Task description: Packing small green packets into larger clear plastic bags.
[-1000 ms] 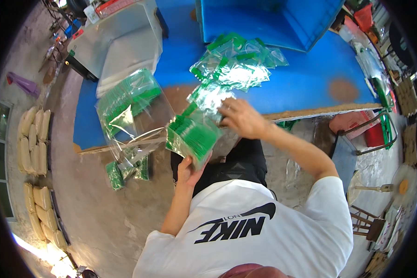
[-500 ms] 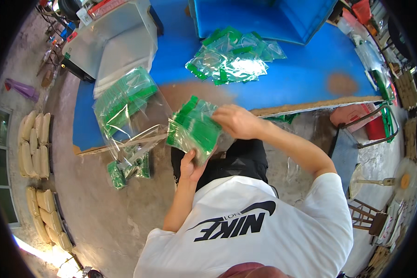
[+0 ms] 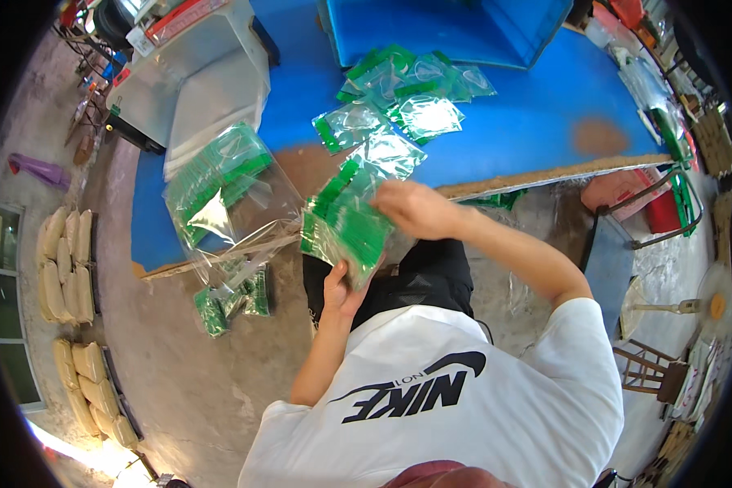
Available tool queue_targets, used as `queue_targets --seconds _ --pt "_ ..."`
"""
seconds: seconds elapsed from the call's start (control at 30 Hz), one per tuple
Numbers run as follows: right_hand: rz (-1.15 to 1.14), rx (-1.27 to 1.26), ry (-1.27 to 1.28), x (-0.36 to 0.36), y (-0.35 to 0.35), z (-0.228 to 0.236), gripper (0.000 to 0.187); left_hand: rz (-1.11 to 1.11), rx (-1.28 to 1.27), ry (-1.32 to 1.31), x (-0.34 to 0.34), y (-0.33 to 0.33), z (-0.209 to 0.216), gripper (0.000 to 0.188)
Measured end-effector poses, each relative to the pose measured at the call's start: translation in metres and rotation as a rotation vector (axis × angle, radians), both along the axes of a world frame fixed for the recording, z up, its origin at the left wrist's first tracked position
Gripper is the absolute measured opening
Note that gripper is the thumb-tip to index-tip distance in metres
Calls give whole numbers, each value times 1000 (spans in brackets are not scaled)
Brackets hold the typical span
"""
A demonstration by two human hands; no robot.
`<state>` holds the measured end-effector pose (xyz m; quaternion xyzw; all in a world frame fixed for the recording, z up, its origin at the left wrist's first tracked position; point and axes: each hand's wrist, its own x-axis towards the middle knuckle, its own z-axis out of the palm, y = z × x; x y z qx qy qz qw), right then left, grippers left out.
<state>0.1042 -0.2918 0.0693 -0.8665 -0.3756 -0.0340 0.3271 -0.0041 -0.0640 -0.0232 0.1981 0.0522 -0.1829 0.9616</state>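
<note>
A fanned stack of small clear plastic packets with green ends (image 3: 351, 224) is gripped from below by my left hand (image 3: 343, 294), thumb on top. At the stack's upper right edge, my right hand (image 3: 419, 210) has its fingers curled in and pressed to the packets; its fingertips are partly hidden. Just beyond, loose packets of the same kind (image 3: 382, 152) lie on the blue table (image 3: 520, 126), with more in a heap (image 3: 419, 81) behind them. Left of my hands, a large clear bag (image 3: 256, 199) full of green-ended packets hangs over the table's front edge.
At the back stands a blue bin (image 3: 447, 32), open toward me. A translucent tub (image 3: 191, 89) is at the back left. Green bundles (image 3: 234, 302) sit below the bag. A cart (image 3: 606, 244) and a wooden stool (image 3: 651, 370) are on the right, stacked tan sacks (image 3: 63, 264) on the left.
A few packets now lie apart from the heap, nearer to my hands. My right hand has shifted slightly along the stack's edge. The left hand still grips the stack.
</note>
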Motion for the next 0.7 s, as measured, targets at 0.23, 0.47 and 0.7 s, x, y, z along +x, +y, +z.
queue_targets --seconds 0.23,0.47,0.7 --pt "-134 -148 -368 26 -17 -7 27 29 -41 21 -7 9 11 78" --pt "-45 133 225 40 20 8 28 118 -63 82 -4 0 15 76" --pt "-39 -200 -619 97 18 -10 33 153 -93 94 -10 10 7 76"
